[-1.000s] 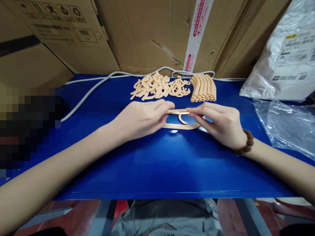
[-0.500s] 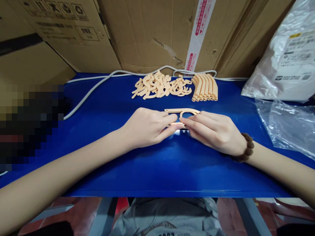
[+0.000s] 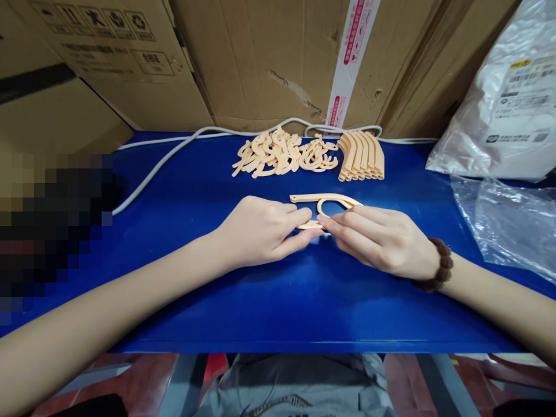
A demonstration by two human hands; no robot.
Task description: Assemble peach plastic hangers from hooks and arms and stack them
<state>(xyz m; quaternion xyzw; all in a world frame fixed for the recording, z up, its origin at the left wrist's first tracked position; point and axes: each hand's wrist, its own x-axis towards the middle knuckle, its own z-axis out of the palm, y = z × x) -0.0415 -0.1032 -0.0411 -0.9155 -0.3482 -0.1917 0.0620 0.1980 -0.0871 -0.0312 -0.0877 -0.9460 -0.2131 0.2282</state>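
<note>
Fingers point(image 3: 299, 216) clamped, tips nearly meeting: left hand point(image 3: 259, 229) and right hand point(image 3: 386, 238) pinch 1 short pale strip point(image 3: 310, 224) mid-bench point(image 3: 278, 301). Just beyond, a longer pale bar point(image 3: 313, 198) curves toward the right hand, a hook point(image 3: 319, 207) beside it; farther back, a loose heap point(image 3: 278, 153) sits beside a neat stack point(image 3: 360, 155).

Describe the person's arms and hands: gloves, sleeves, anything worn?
Both the left hand and right hand are ungloved, and no sleeves show on the forearms. A chunky, dark brown, bead-like band circles the right wrist; nothing shows on the left.
</note>
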